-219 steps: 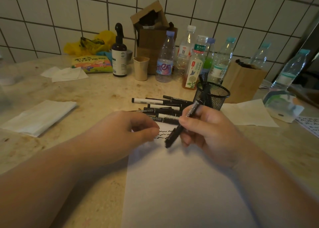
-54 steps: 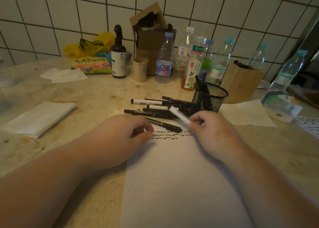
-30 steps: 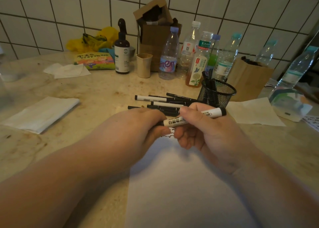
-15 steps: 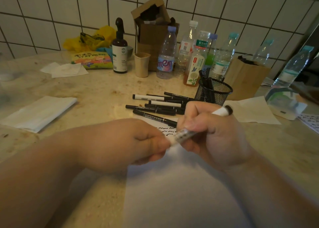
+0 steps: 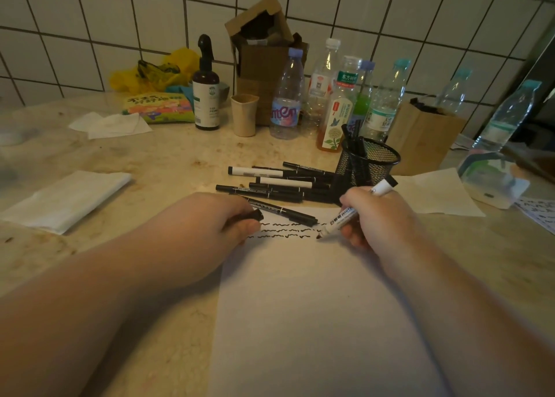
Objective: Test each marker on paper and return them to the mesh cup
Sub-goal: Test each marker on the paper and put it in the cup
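My right hand (image 5: 378,216) grips a white whiteboard marker (image 5: 345,216) with its uncapped tip touching the white paper (image 5: 315,306) at the right end of the wavy black test lines (image 5: 285,231). My left hand (image 5: 207,225) rests on the paper's left edge and pinches the marker's black cap (image 5: 255,215). A black mesh cup (image 5: 368,164) stands behind my right hand with a few markers upright in it. Several black and white markers (image 5: 276,183) lie in a pile on the counter between the cup and the paper.
Plastic bottles (image 5: 339,102), a dark spray bottle (image 5: 206,87), a beige cup (image 5: 244,115) and cardboard boxes (image 5: 261,57) line the tiled wall. A folded napkin (image 5: 66,198) lies at the left, another paper sheet (image 5: 435,192) at the right beside a clear container (image 5: 492,177).
The cap came off the white marker into my left hand. My right hand turned the marker tip down and lowered it onto the paper; my left hand settled at the paper's edge.
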Demonstrator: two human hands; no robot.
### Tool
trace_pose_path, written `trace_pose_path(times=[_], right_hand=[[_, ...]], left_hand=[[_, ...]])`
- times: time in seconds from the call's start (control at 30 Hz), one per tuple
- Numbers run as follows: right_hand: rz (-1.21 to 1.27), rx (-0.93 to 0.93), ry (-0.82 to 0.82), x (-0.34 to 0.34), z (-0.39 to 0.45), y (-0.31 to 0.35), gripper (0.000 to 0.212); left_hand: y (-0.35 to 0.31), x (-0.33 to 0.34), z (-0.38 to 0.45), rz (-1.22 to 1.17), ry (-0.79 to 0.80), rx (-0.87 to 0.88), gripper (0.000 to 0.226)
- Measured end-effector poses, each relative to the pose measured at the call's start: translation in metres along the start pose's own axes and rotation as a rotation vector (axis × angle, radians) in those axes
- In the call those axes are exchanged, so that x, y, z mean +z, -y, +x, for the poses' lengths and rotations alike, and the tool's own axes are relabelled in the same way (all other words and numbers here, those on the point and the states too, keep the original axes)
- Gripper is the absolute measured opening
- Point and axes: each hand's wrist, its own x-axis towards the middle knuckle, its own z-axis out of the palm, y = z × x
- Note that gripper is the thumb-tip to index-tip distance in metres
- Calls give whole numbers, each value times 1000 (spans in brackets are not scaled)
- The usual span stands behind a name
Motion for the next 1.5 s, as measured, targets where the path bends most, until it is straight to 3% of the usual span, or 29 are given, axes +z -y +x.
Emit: trace_pose_path(times=[0.53, 1.17, 1.37, 1.5], right_hand=[[18, -53, 45, 3, 0, -2, 25], [6, -11, -55, -2, 2, -1, 19], [272, 29, 35, 0, -5, 3, 23], [413, -50, 237, 3, -11, 4, 28]], left_hand=[[4, 1, 1, 27, -18, -28, 26], [6, 3, 3, 18, -10, -36, 26], [3, 1, 0, 0, 4, -20, 27], [2, 0, -1, 2, 16, -11, 30]])
